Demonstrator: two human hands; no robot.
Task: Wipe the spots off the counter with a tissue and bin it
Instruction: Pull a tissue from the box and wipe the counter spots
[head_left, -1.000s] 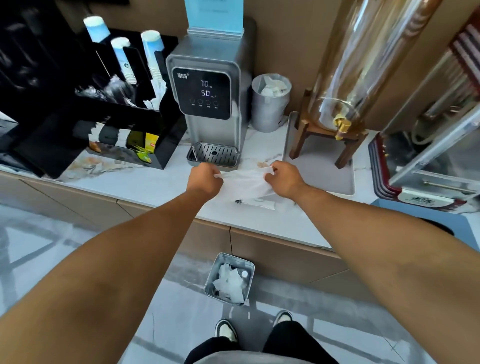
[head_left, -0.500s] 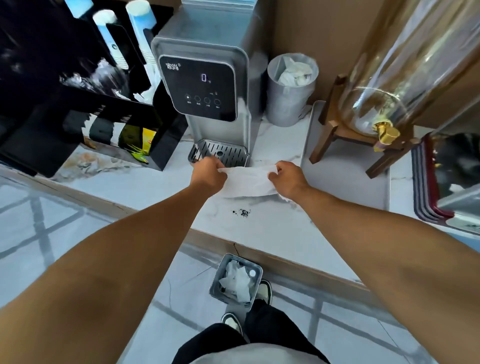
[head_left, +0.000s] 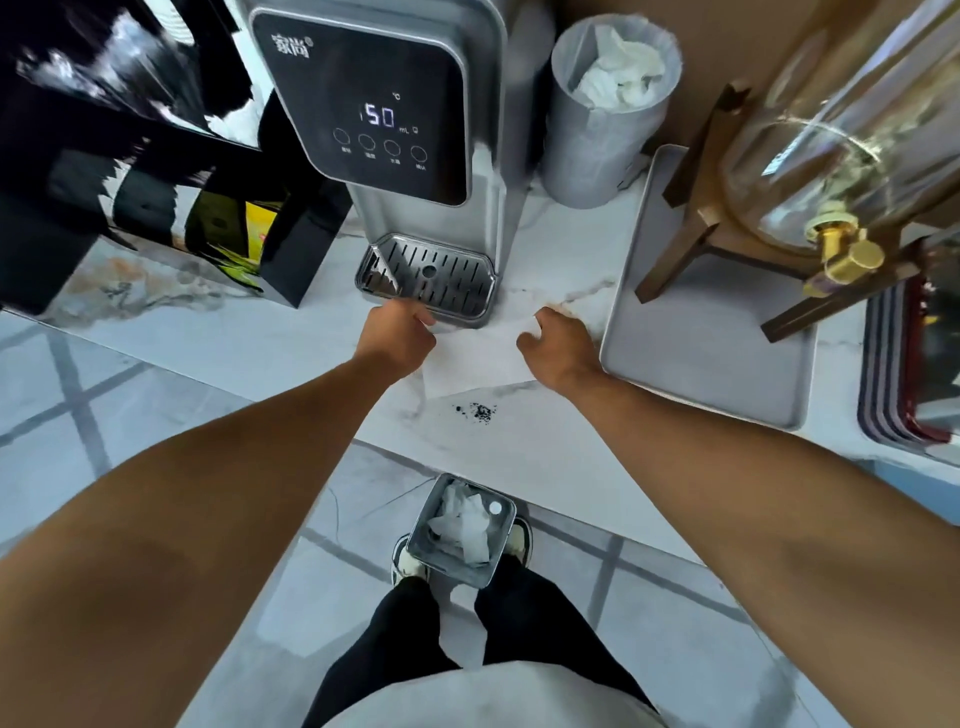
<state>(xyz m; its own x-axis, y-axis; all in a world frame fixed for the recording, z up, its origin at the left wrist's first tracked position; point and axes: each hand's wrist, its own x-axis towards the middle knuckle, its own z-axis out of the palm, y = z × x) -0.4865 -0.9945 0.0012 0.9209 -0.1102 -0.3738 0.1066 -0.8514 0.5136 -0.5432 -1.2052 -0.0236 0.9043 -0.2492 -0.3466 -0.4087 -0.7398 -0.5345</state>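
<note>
While you hold the tissue (head_left: 475, 358) flat by its two top corners, your left hand (head_left: 397, 332) is closed in a pinch on the left corner. Your right hand (head_left: 558, 345) has its fingers curled on the right corner. The tissue lies spread on the white counter (head_left: 291, 358), just in front of the water machine (head_left: 410, 156).

The black spots (head_left: 478, 412) sit just below the tissue's near edge. They are not covered yet. I think the wiping has not begun.

Here is what could go wrong. If you slide the flat tissue toward yourself, it may push the black bits off the counter's edge and onto the floor (head_left: 156, 415). If the spots are wet, a light wipe may smear them into a streak on the white stone. A thin tissue held only by its corners may also bunch up or tear when you press down.

The small bin (head_left: 457, 530) stands on the floor by your shoes, right under the counter's edge. It looks quite full of white paper, so a dropped tissue may land beside it. There is another bin (head_left: 597, 150) at the back of the counter.
</note>
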